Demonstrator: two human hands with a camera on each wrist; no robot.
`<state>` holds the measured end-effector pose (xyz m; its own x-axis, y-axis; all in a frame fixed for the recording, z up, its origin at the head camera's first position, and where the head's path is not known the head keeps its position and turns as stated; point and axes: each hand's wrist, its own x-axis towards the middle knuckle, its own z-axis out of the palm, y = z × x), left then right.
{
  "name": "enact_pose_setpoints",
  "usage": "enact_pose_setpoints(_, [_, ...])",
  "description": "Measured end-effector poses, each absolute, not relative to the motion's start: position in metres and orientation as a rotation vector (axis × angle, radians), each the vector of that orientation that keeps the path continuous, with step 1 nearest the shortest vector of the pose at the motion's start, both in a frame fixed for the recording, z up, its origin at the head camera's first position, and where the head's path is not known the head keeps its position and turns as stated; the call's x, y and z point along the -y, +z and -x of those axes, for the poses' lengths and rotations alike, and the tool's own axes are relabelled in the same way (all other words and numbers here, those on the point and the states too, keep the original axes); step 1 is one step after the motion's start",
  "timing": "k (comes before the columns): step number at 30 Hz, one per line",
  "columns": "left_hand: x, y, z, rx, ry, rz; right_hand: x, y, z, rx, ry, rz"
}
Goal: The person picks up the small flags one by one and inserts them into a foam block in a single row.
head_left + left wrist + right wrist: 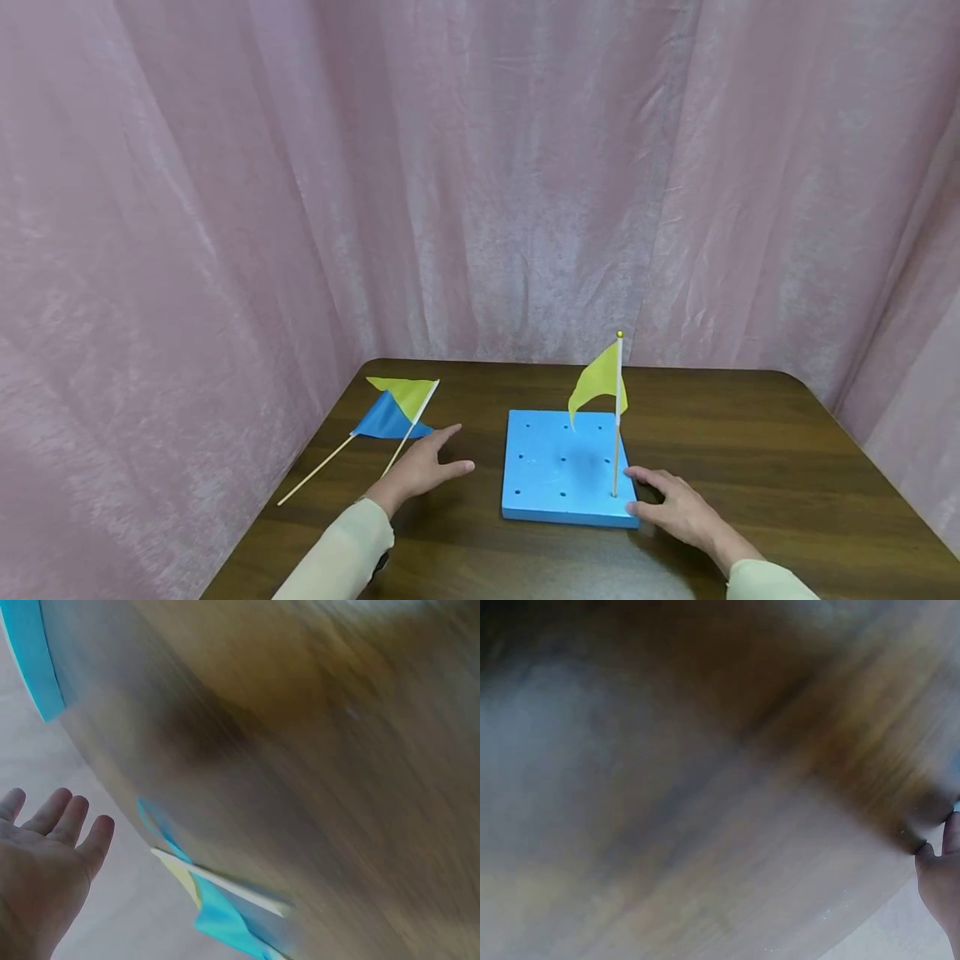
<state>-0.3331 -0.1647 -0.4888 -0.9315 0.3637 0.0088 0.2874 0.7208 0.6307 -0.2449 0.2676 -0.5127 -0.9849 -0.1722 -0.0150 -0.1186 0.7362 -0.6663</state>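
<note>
A light blue square board (540, 475) with several small holes lies on the table. Upright in its near right hole stands a yellow-green pennant flag (600, 379) on a thin stick. My right hand (678, 508) is at the board's right edge, thumb and fingertips right at its side near that stick. My left hand (422, 471) holds nothing, fingers extended, between the board and two loose flags. Of these, a yellow-green flag (405, 393) lies across a blue flag (382, 419). The left wrist view shows the open left palm (52, 862) beside the flags.
The brown wooden table (712, 417) has rounded far corners. Pink curtains (487, 183) hang behind it and along both sides. The blue flag's bare stick (315, 472) points toward the table's left edge.
</note>
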Motion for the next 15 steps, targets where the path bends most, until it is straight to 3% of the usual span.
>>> enact_pose_setpoints(15, [0.222, -0.482, 0.341, -2.876, 1.167, -0.322, -0.268, -0.514, 0.244, -2.881, -1.091, 0.255])
